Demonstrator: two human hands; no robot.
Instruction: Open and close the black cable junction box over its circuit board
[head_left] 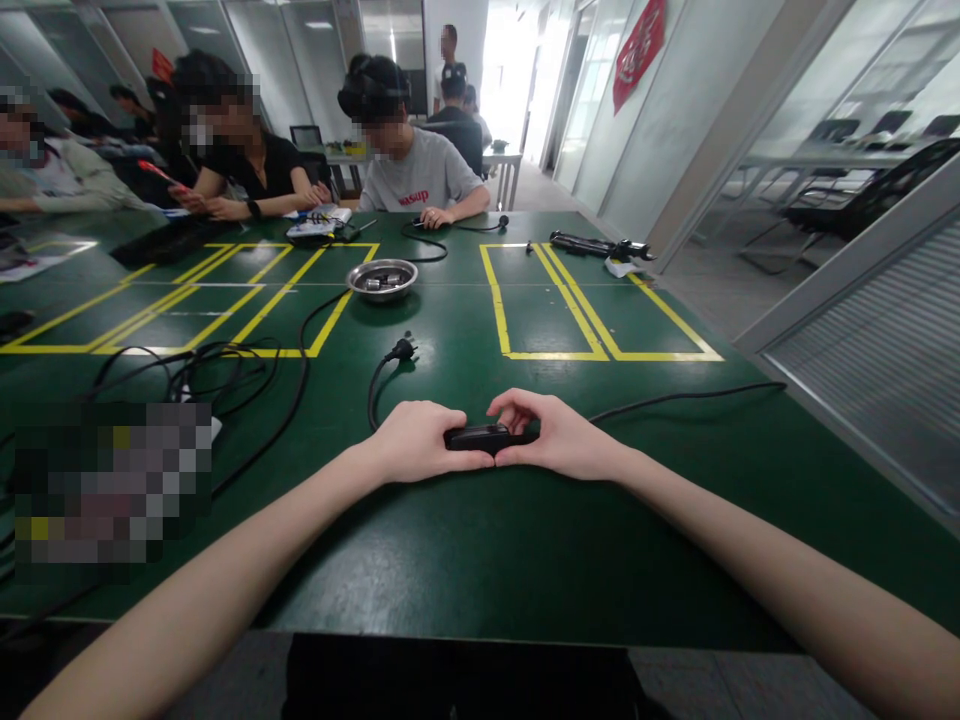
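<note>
While you sat at the green table (465, 570), the black adapter (475, 439) lay between your two hands, low over the near part of the top; your left hand (429, 440) pinched its left end between thumb and fingers, and your right hand (541, 432) curled round the other end, though whether its fingertips pressed on the casing or on the short black piece beside it, you could not have told from this view. One cord (370, 398) showed beyond your left hand and bent up to a plug (405, 349), prongs bare, on the tabletop; another cord (690, 393) ran out past your right wrist towards the table's right side; the joins to the adapter were hidden by your fingers.

The likeliest trouble lay in those cords; a sharp twist or pull at the right end might have strained the cord or let the casing slip, since the right-hand hold looked loose. A tug leftward could have dragged the plug across the top towards the metal bowl (381, 296) with its small metal parts (373, 285); a wide sweep of your left forearm risked catching the long black cable (306, 360) beside it and disturbing the coiled cables (187, 372).
</note>
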